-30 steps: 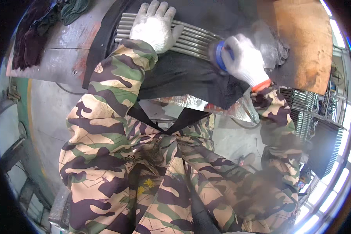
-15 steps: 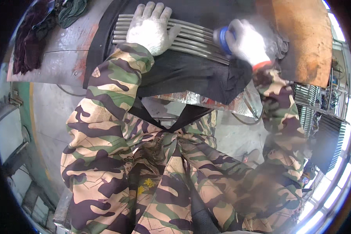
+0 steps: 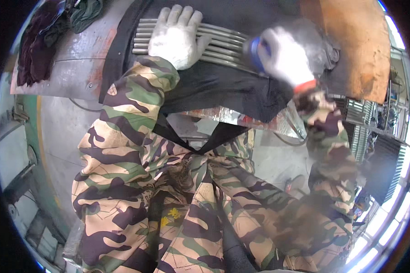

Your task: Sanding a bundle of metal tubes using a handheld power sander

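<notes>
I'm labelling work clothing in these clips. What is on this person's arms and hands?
Both arms are in loose camouflage sleeves of green, brown, tan and dark patches. The left hand wears a white knitted work glove. The right hand, blurred, wears a similar white glove with an orange-red cuff band at the wrist.

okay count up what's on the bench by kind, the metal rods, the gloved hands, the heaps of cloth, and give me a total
Thin grey metal rods, side by side on the black mat: about 7, blurred at the right end
White-gloved hands: 2, left hand flat on the rods, right hand gripping a blue object
Dark cloth heaps: 2
Total: about 11
</notes>
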A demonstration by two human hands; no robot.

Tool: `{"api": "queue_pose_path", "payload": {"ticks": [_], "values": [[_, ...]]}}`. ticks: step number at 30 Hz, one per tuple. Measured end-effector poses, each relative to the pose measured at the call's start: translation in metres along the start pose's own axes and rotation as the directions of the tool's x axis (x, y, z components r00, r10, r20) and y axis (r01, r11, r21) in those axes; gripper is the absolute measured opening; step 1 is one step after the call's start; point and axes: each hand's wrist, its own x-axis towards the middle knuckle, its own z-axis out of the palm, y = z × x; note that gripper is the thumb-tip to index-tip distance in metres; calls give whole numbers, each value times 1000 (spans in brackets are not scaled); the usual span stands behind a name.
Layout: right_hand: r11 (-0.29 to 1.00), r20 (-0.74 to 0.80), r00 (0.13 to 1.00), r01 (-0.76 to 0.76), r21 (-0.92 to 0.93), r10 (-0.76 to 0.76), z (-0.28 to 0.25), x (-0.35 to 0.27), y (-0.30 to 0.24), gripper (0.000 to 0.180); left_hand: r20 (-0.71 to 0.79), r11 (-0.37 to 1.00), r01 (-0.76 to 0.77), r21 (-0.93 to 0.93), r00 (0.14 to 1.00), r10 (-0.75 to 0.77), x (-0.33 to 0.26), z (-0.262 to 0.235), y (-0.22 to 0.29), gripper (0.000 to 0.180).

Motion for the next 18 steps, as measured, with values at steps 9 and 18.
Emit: {"api": "queue_pose_path", "payload": {"ticks": [9, 18], "values": [[1000, 18, 1000, -8, -20, 8, 4, 8, 0, 23, 4, 999, -22, 28, 1000, 22, 1, 1, -2, 54], [1000, 36, 999, 19, 13, -20, 4, 5, 1, 27, -76, 999, -38, 27, 996, 40, 0, 5, 5, 54]]}}
